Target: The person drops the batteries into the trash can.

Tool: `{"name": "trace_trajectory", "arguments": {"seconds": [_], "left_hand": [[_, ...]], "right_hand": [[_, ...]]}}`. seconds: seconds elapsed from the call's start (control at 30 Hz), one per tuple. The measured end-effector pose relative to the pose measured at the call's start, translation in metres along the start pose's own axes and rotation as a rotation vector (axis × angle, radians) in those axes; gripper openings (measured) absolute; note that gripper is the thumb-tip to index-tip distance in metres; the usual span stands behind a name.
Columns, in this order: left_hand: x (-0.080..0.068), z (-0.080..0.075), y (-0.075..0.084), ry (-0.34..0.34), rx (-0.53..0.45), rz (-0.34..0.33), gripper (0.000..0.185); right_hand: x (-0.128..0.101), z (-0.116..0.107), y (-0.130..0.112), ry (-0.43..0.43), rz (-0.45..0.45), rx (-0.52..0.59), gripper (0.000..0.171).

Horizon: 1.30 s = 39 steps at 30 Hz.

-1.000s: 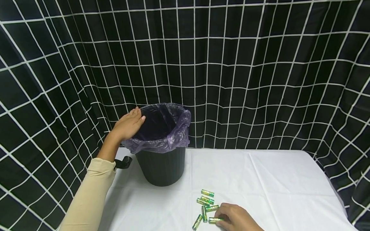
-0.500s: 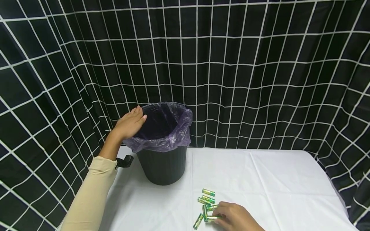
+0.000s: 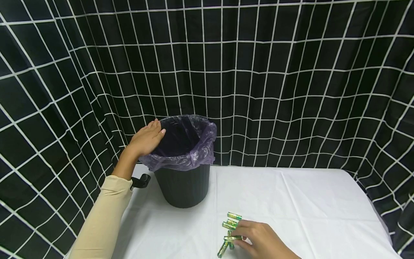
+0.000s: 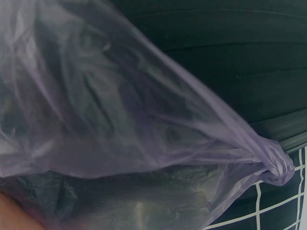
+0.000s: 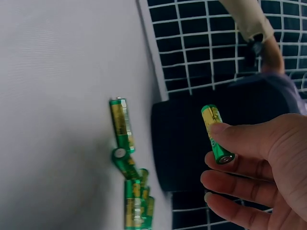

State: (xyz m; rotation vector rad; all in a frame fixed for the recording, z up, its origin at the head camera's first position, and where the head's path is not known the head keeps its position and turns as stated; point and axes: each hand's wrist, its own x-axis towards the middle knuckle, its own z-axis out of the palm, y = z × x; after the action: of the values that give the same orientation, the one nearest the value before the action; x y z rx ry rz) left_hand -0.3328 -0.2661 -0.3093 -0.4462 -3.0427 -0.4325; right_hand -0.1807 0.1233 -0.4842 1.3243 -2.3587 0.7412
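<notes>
My right hand [image 3: 258, 237] pinches a green and gold battery [image 5: 217, 134] between thumb and fingertips. In the head view this battery overlaps another one lying below it; the right wrist view shows it raised over the table. Several more such batteries [image 3: 234, 216] lie in a loose cluster beside the hand, partly hidden by it. My left hand [image 3: 147, 138] rests with straight fingers on the left rim of a dark bin [image 3: 184, 187]. A thin purple bag [image 3: 181, 163] lines the bin and folds over its rim.
A white cloth [image 3: 307, 201] covers the table. Black curtains with a white grid [image 3: 258, 90] stand behind it and at both sides. A black wrist strap with a small device [image 3: 141, 181] sits on the left wrist, close to the bin.
My right hand has lifted a battery off the table and moved it slightly left and away from me. The left hand stays on the rim, while the head view has shifted a little.
</notes>
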Motion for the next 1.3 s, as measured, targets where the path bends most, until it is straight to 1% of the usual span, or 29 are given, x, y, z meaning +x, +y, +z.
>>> {"name": "trace_trajectory", "arguments": {"seconds": [0.17,0.4,0.57,0.77,1.03,1.3], "left_hand": [[0.000,0.000,0.000,0.001,0.002,0.002,0.065],[0.000,0.000,0.001,0.009,-0.002,0.004,0.065],[0.001,0.002,0.001,0.010,-0.005,0.002,0.065],[0.002,0.001,0.001,0.007,-0.007,0.003,0.065],[0.001,0.001,0.002,0.004,0.019,0.003,0.065],[0.002,0.000,0.001,0.004,0.031,0.009,0.065]], "right_hand": [[0.011,-0.009,-0.002,0.065,-0.054,-0.044,0.020],[0.028,-0.026,-0.002,0.062,-0.084,-0.083,0.021],[0.040,-0.036,-0.001,0.080,-0.108,-0.118,0.021],[0.053,-0.044,-0.003,0.103,-0.120,-0.141,0.020],[0.070,-0.056,-0.006,0.140,-0.128,-0.156,0.022],[0.093,-0.070,-0.009,0.126,-0.124,-0.167,0.019]]}}
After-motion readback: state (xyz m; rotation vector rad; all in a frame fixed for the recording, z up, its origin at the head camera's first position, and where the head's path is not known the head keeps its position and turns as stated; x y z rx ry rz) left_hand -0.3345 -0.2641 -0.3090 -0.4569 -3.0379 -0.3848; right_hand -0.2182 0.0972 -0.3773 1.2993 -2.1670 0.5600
